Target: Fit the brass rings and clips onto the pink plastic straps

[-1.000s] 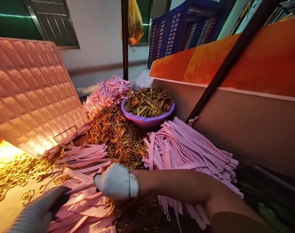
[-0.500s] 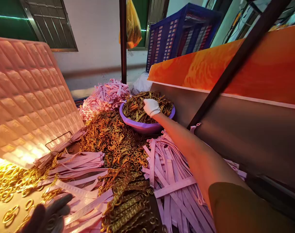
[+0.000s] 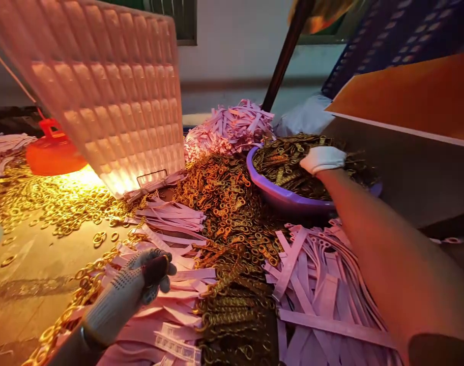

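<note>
My right hand [image 3: 322, 159], in a white glove, reaches into a purple basin [image 3: 281, 194] heaped with brass-coloured metal link pieces [image 3: 285, 152]. It looks closed on top of the heap, its fingertips turned away, so what it grips is hidden. My left hand [image 3: 148, 277] wears a dotted white glove with a dark cover on the thumb. Its fingers are curled above pink straps [image 3: 178, 295]; anything between them is too small to make out. Rows of brass link pieces [image 3: 232, 305] lie between these straps and another bundle of pink straps [image 3: 327, 295] on the right.
A loose heap of metal links [image 3: 224, 188] lies before the basin, with a pink strap pile [image 3: 232, 124] behind it. At left stand a ridged translucent panel [image 3: 128, 96] and an orange-shaded lamp [image 3: 54, 152] over gold rings [image 3: 71, 203]. A dark post [image 3: 287, 56] rises behind.
The view has swung left and closer, bringing the lamp into sight. My left hand has come up over the pink straps, fingers more curled. My right hand stays on the basin's heap.
</note>
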`<action>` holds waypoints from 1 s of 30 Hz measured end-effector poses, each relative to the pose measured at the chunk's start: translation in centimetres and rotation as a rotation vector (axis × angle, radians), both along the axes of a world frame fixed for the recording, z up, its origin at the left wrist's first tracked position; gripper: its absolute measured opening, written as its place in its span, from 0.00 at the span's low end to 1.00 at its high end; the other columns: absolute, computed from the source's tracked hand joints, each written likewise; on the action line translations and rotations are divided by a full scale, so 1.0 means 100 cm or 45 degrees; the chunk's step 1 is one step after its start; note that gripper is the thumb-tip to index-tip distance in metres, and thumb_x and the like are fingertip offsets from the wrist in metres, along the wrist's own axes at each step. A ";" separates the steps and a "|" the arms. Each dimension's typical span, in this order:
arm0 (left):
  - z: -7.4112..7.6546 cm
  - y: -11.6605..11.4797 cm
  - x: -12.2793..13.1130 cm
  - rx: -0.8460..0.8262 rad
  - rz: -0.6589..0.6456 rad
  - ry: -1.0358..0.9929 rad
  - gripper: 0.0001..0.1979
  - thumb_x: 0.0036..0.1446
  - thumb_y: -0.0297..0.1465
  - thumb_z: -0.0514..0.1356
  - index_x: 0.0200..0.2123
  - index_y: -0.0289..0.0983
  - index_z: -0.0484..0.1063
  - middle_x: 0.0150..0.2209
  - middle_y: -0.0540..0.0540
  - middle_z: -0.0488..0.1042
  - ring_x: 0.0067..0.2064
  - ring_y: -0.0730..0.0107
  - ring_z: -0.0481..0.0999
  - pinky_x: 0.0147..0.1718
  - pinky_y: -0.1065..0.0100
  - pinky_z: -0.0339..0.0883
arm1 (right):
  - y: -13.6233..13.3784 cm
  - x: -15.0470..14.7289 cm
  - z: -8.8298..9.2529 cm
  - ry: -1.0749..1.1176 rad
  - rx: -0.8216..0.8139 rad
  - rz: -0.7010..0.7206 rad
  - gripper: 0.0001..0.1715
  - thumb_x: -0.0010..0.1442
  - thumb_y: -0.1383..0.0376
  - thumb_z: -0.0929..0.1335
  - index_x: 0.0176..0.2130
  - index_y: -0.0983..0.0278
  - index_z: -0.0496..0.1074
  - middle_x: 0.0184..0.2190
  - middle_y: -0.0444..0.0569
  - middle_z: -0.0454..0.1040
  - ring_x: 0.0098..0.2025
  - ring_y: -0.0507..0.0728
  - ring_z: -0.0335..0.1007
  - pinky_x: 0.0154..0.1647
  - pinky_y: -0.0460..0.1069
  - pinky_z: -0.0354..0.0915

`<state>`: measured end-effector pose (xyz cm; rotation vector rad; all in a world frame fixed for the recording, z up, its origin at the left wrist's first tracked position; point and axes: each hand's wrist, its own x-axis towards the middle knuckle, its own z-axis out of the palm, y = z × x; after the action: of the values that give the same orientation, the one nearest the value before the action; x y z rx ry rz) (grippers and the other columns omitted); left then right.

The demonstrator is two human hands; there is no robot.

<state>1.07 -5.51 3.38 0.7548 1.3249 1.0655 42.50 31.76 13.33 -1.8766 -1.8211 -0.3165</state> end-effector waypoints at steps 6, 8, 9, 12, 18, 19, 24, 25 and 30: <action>-0.001 -0.008 -0.008 0.078 0.057 -0.060 0.18 0.47 0.43 0.70 0.34 0.35 0.74 0.26 0.44 0.77 0.20 0.77 0.67 0.15 0.77 0.52 | -0.031 0.002 0.027 0.348 0.130 -0.245 0.26 0.61 0.70 0.65 0.50 0.94 0.71 0.47 0.86 0.69 0.58 0.75 0.65 0.47 0.61 0.59; -0.001 -0.008 -0.005 0.135 0.078 -0.124 0.19 0.40 0.37 0.73 0.36 0.37 0.74 0.32 0.43 0.79 0.26 0.72 0.73 0.17 0.76 0.56 | -0.048 -0.015 0.031 0.559 0.168 -0.027 0.23 0.63 0.68 0.62 0.51 0.81 0.73 0.45 0.72 0.74 0.50 0.67 0.71 0.44 0.58 0.63; -0.001 -0.007 -0.002 0.151 0.084 -0.148 0.19 0.39 0.35 0.73 0.34 0.37 0.73 0.32 0.44 0.78 0.27 0.71 0.73 0.18 0.76 0.57 | -0.060 -0.029 0.030 0.673 0.149 0.158 0.21 0.64 0.67 0.62 0.52 0.74 0.73 0.43 0.65 0.76 0.44 0.64 0.72 0.41 0.57 0.65; -0.002 -0.007 0.008 0.201 0.047 -0.161 0.18 0.49 0.40 0.70 0.27 0.37 0.65 0.23 0.52 0.67 0.21 0.80 0.63 0.17 0.77 0.53 | -0.110 -0.089 0.014 0.888 -0.145 0.904 0.14 0.62 0.68 0.63 0.47 0.65 0.72 0.39 0.55 0.77 0.35 0.56 0.69 0.35 0.51 0.67; -0.008 -0.010 0.016 0.357 -0.052 0.010 0.24 0.49 0.47 0.69 0.25 0.38 0.60 0.19 0.56 0.57 0.18 0.83 0.52 0.15 0.78 0.46 | -0.233 -0.207 -0.047 0.636 -0.688 1.663 0.08 0.62 0.68 0.64 0.37 0.67 0.72 0.34 0.49 0.75 0.36 0.53 0.69 0.39 0.46 0.66; -0.012 -0.011 0.014 0.346 -0.054 0.047 0.24 0.50 0.48 0.69 0.24 0.38 0.60 0.18 0.56 0.57 0.18 0.83 0.51 0.14 0.77 0.45 | -0.250 -0.217 -0.055 0.538 -0.664 1.682 0.08 0.63 0.69 0.63 0.38 0.66 0.72 0.35 0.49 0.75 0.36 0.53 0.68 0.39 0.46 0.66; -0.035 -0.015 -0.001 0.367 -0.058 0.012 0.22 0.50 0.48 0.69 0.32 0.37 0.68 0.21 0.54 0.62 0.18 0.82 0.54 0.14 0.76 0.47 | -0.289 -0.234 -0.078 0.119 -0.388 1.643 0.14 0.64 0.70 0.65 0.50 0.67 0.69 0.42 0.54 0.73 0.41 0.56 0.68 0.47 0.49 0.66; -0.036 -0.015 -0.003 0.375 -0.099 0.001 0.21 0.50 0.48 0.68 0.33 0.36 0.69 0.21 0.54 0.62 0.18 0.81 0.55 0.14 0.76 0.48 | -0.290 -0.234 -0.080 0.088 -0.357 1.665 0.16 0.64 0.71 0.64 0.52 0.67 0.68 0.43 0.55 0.73 0.42 0.56 0.68 0.48 0.50 0.66; -0.012 -0.015 0.000 0.400 -0.339 0.088 0.18 0.57 0.46 0.63 0.33 0.35 0.74 0.22 0.51 0.63 0.21 0.78 0.57 0.18 0.73 0.51 | -0.284 -0.234 -0.088 0.215 -0.371 1.930 0.16 0.64 0.71 0.63 0.52 0.66 0.67 0.48 0.55 0.70 0.46 0.56 0.67 0.50 0.50 0.66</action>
<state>1.05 -7.01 2.17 1.1768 1.0880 1.0498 19.14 3.40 4.51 -0.2110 -2.6162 0.6342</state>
